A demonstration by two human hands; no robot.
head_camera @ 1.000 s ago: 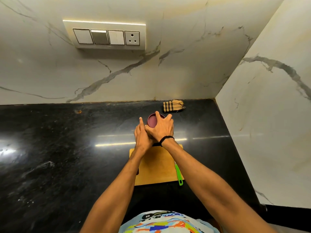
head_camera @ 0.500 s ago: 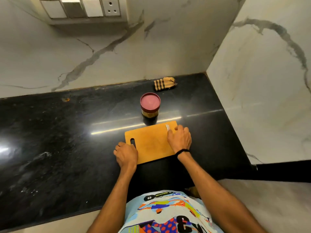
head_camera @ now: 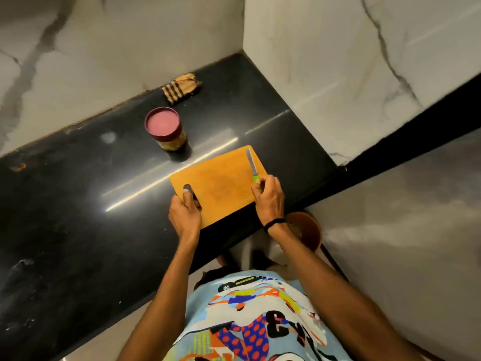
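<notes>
1. On the black table, close to its front edge, we have an orange cutting board lying flat, set at a slant to that edge.
2. Over to the left hand: it grips the board's near-left end. Its fingers are curled at the handle hole, and one of them lies right across the hole.
3. Now the right hand, at the board's near-right corner. Its fingers are closed around the green handle of a knife, and we see only a sliver of green above the knuckles.
4. We follow the blade along the board's right edge, its tip pointing away toward the far corner. Whether it rests on the board or hangs just above it, we cannot tell.
5. We spot a black band around the right wrist.
6. Beyond the board's far-left side a jar with a dark red lid stands upright on the table, near the board but not touching it.
7. Further back, a striped cloth sits bunched against the marble wall, not far from the corner.
8. Down past the table's edge, a brown bowl sits on the floor, partly hidden behind the right forearm.
9. At the bottom we catch a brightly patterned shirt.
</notes>
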